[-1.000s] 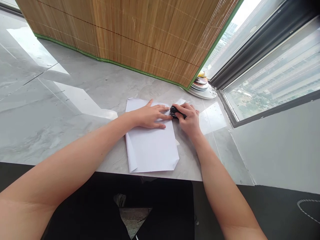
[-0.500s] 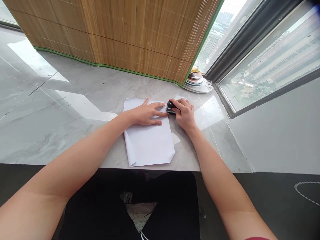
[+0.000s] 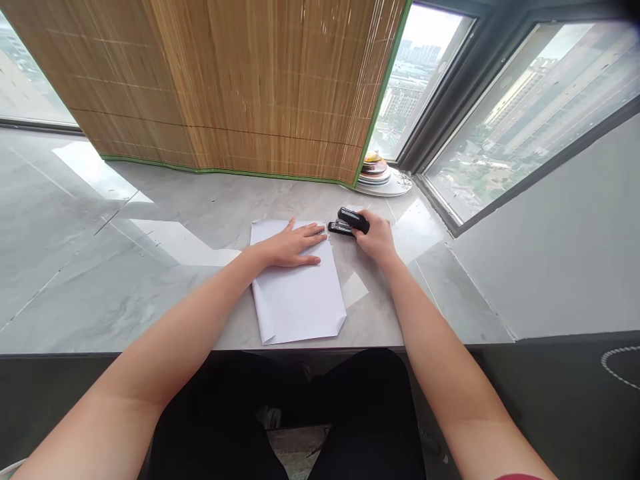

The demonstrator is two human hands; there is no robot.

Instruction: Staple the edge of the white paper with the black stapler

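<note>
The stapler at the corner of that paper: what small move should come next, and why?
Probably press the stapler shut. The right hand holds it, top raised, mouth at the far right corner of the paper, and the left hand lies flat on that sheet. Whether the corner sits inside is hard to tell.

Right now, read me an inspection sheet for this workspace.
Surface: grey marble counter, sunlit patches.
Job's things: white paper stack, near corners folded; black stapler at its far right corner.
Clutter: stacked plates by the window.
Hands: left hand flat on the paper; right hand gripping the stapler.
Cables: nothing seen.
Surroundings: bamboo blind, windows over city buildings.
</note>
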